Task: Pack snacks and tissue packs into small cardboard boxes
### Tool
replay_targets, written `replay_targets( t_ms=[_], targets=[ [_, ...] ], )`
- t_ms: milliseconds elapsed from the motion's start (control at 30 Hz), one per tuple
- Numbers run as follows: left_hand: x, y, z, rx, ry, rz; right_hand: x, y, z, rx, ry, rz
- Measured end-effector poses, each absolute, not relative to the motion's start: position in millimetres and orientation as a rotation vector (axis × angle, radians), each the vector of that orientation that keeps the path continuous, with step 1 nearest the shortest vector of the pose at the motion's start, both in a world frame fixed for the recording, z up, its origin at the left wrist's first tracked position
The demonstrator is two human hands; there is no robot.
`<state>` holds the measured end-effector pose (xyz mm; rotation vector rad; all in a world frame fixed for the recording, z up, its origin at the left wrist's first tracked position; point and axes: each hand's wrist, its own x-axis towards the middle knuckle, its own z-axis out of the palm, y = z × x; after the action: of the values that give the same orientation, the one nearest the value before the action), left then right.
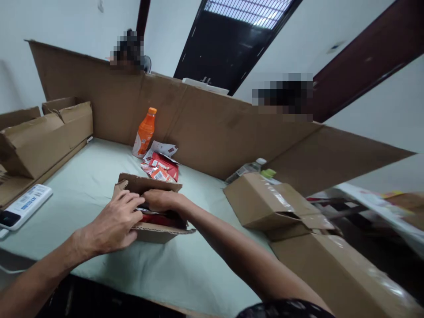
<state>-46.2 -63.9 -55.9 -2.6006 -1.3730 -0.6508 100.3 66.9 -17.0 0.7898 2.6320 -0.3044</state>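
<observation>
A small cardboard box stands on the cloth-covered table with its flaps up. My left hand grips its left side, fingers bent over the rim and thumb against the near wall. Inside the box lies a red packet, partly covered. My right hand reaches into the box from the right; its fingers are hidden behind the left hand and the box. Just behind the box lie several snack packets, red, orange and white. An orange drink bottle stands upright beyond them.
A tall cardboard partition runs along the back, with two people's heads above it. Open cardboard boxes are at the left, near a white power bank. Taped boxes and a clear bottle stand at the right.
</observation>
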Motion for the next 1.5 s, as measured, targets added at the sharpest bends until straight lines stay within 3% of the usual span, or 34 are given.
replay_targets(
  t_ms=[100,233,500,567,667,900,1200,1500],
  targets=[
    [-62,-79,-57,-2.474,-1.394,-0.927,142,66,-6,0.804,2.93,-0.565],
    [-82,-88,-77,-2.368,-1.608,-1.148,224,54,-5,1.345,3.289,-0.786],
    [-73,-66,-99,-2.327,-1.853,-1.237,230,24,-100,1.214,3.22,-1.128],
    [-72,-64,-97,-2.283,-1.885,-1.237,224,22,-111,1.391,3.275,-1.067],
    [-72,-64,-95,-2.257,-1.889,-1.211,223,22,-117,1.565,3.418,-0.7],
    [-67,-59,-102,-2.251,-1.834,-1.23,226,39,-90,1.433,3.486,-0.116],
    [-55,-52,-119,-2.073,-1.835,-1.309,203,79,-80,1.133,3.291,-0.438],
    [-58,-48,-128,-2.089,-1.785,-1.321,213,60,-79,0.821,3.211,-0.3]
  ],
)
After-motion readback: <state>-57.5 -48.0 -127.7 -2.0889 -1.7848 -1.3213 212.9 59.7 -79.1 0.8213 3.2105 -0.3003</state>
